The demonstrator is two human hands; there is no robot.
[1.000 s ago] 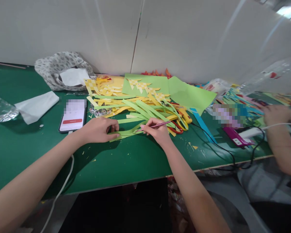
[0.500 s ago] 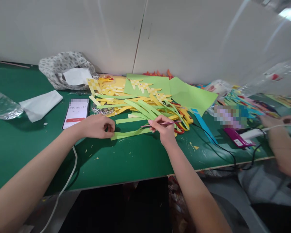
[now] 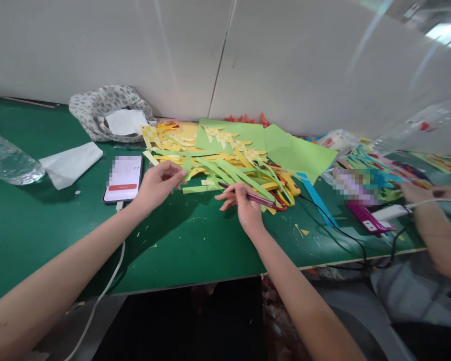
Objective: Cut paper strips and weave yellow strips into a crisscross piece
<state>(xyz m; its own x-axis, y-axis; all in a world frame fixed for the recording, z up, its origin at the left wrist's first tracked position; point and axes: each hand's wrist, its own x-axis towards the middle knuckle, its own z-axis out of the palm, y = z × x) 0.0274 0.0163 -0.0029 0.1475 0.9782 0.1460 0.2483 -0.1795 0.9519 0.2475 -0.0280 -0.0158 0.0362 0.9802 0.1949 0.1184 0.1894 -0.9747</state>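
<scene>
In the head view, the left hand [image 3: 160, 184] is pinching a green strip [image 3: 188, 164] between thumb and fingertips, at the near left side of the pile [image 3: 231, 173]. The strip is standing upward from the fingers, apparently because only its lower end is being held. The right hand [image 3: 245, 204] is gripping a slim tool [image 3: 261, 199] slantwise behind the thumb, a hold that is probably leaving its other, loosely spread fingers free. The phone [image 3: 122, 173] is lying left of the left hand, likely there so its screen is staying visible, and its cable [image 3: 110, 281] is hanging over the near edge.

The pile is crowding the far side, with scissors [image 3: 281, 204] near the right hand. Most room for moving is lying nearer the person, where the table [image 3: 188, 250] is bearing small scraps.
</scene>
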